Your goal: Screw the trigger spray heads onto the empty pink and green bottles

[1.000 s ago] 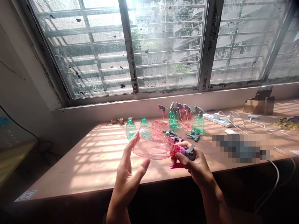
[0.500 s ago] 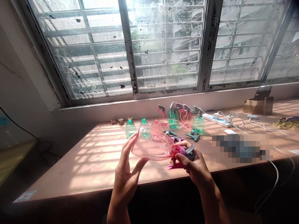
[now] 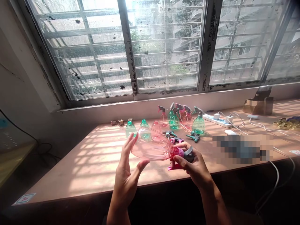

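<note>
A clear pink spray bottle [image 3: 152,147] lies on its side in the air above the table, its base to the left. My left hand [image 3: 128,168] is spread around the base, fingers along the far side and thumb near the lower edge. My right hand [image 3: 193,164] is closed on the grey and pink spray head [image 3: 187,154] at the neck, the pink trigger [image 3: 174,167] pointing down. Behind the bottle are two green bottles without spray heads, one [image 3: 130,127] left of the other [image 3: 144,126], and a pink bottle [image 3: 156,126], partly covered.
Several bottles with spray heads [image 3: 174,120] stand near the window wall. Loose spray heads [image 3: 194,136] lie in front of them. To the right are a power strip [image 3: 217,120], white cables, a brown stand [image 3: 259,104] and a blurred-out object [image 3: 242,148].
The held bottle has shifted slightly left and turned a little. My left thumb has straightened along its lower side. My right hand keeps its hold on the spray head.
</note>
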Demonstrator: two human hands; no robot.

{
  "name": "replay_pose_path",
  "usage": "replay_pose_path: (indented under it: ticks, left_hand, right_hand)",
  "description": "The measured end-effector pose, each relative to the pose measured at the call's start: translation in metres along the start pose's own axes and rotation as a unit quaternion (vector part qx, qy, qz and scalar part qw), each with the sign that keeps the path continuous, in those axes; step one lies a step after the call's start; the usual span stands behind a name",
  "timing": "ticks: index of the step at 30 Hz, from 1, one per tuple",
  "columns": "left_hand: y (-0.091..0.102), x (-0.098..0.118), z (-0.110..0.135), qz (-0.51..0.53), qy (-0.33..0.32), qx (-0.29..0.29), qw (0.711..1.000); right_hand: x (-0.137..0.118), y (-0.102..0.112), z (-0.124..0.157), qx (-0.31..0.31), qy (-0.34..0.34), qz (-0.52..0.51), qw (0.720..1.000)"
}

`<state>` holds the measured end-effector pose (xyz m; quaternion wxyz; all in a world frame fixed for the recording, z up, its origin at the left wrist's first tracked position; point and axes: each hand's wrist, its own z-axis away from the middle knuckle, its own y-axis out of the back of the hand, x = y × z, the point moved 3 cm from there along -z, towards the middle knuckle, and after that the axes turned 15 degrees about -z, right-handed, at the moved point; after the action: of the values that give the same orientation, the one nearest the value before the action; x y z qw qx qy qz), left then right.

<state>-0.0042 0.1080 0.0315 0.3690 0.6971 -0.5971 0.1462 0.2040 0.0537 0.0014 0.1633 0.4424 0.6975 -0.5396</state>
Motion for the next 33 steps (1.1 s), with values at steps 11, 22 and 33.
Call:
replay_pose_path:
  ticks: [11,22,33]
  left_hand:
    - [0.0045,-0.0046,-0.0007,-0.011,0.048,0.039,0.998]
    - [0.0041,-0.0024,0.0009,-0.042,0.001,-0.012,0.999]
    - [0.0018,-0.0011,-0.0011,0.009,0.035,0.029,0.999]
  right_hand:
    - [0.0043,-0.0014,-0.0009,-0.010,0.013,0.033,0.999]
    - [-0.0002,0.0004,-0.0018,0.016,-0.003,0.034,0.999]
    - [0.0022,-0.0037,-0.0033,0.006,0.021,0.034,0.999]
